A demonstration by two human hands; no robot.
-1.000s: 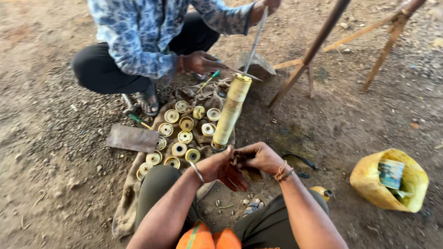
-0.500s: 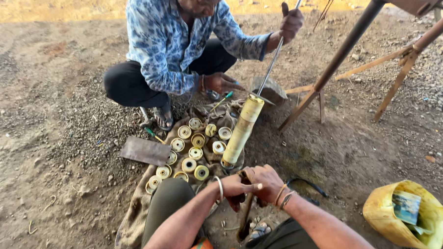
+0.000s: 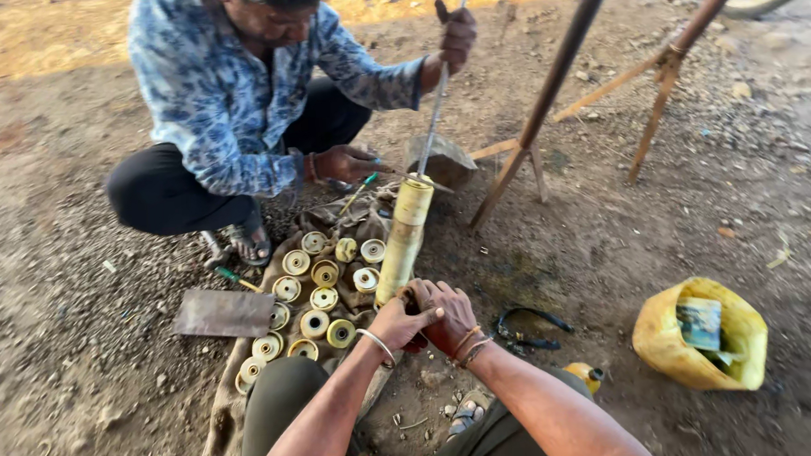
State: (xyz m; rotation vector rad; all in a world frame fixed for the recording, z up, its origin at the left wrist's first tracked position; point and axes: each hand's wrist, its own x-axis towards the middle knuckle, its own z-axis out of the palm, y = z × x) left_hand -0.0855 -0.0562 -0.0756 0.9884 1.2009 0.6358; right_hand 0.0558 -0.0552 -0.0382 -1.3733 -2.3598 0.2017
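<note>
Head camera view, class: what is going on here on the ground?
The wearer's left hand and right hand grip the base of a yellow cylinder on the dirt. A squatting co-worker's hand holds the metal rod rising from its top. Yellowish rings lie on a cloth beside a flat metal plate.

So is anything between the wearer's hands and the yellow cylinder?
Nothing visible: the left hand and right hand already grip the base of the yellow cylinder, fingers wrapped directly on it.

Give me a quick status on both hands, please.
Left hand and right hand both clamped on yellow cylinder base. Co-worker's hand grips its rod. Nothing blocking.
</note>
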